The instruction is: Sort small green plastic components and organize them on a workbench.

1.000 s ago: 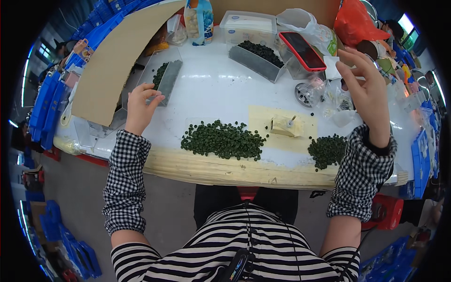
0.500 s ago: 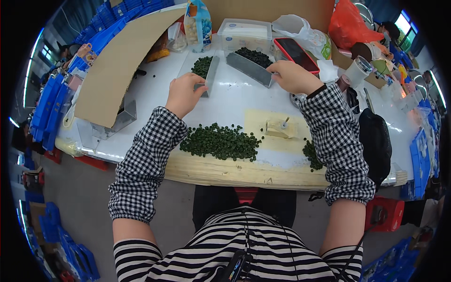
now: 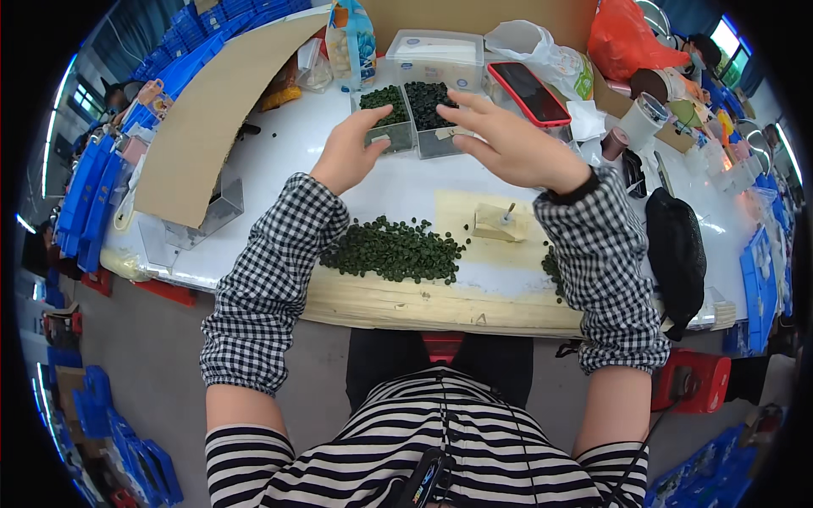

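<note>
Green pellets: that's basically the whole scene, small dark green pieces everywhere.
Left fingers: left hand [image 3: 349, 154] is lightly curled, fingertips on the near wall of the left clear tray [image 3: 385, 118], holding nothing.
Right fingers: right hand [image 3: 511, 146] is spread wide and flat over the right clear tray [image 3: 430, 117], thumb near its front edge; empty as far as I can see.
What changed: half a second ago the trays sat apart at an angle with a hand at each; now they're side by side, touching, at the far middle of the worktop [image 3: 254, 182]. Looks like they've just been lined up as a pair.
Tray count: two, both filled with pellets.
Loose piles: one big pile [image 3: 394, 250] near the front edge, one smaller pile [image 3: 552, 267] mostly hidden by the right sleeve.
Wooden block [image 3: 498, 224]: one, with a pin sticking up.
Red phone [image 3: 528, 91]: one, just right of the trays.
</note>
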A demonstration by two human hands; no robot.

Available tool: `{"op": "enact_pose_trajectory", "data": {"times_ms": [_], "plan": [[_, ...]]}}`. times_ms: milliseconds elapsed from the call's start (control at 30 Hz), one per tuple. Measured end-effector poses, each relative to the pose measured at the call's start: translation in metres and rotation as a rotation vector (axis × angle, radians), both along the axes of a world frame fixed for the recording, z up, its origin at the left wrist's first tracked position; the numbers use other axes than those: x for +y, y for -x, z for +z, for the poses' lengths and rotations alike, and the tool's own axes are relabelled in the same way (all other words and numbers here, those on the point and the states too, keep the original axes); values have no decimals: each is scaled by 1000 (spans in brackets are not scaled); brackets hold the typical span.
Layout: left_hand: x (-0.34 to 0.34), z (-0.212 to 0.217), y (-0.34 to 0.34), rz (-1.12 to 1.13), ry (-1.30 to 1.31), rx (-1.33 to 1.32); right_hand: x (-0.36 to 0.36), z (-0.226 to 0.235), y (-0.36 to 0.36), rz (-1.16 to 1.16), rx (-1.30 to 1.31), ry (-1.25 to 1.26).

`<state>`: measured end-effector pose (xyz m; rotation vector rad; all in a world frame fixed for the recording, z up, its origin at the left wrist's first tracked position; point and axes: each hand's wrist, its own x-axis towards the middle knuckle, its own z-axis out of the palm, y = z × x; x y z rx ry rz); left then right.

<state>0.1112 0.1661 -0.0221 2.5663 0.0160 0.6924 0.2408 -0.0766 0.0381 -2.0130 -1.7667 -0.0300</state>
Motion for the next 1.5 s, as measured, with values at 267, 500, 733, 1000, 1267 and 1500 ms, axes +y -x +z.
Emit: {"op": "enact_pose_trajectory", "data": {"times_ms": [267, 500, 733, 1000, 1267, 1500], "plan": [[-14, 14, 145, -222, 903, -41, -165, 38, 102, 48, 327, -145], [24, -7, 197, 237, 584, 194, -230, -44, 135, -66, 696, -66], [157, -57, 38, 722, -279, 43, -223, -46, 145, -199, 711, -142], [181, -54, 3, 874, -395, 516, -243, -57, 146, -296, 776, -174], [55, 17, -23, 170, 10, -155, -221, -60, 128, -200, 782, -88], [24, 14, -58, 87, -110, 76, -211, -58, 132, -98, 716, -38]]}}
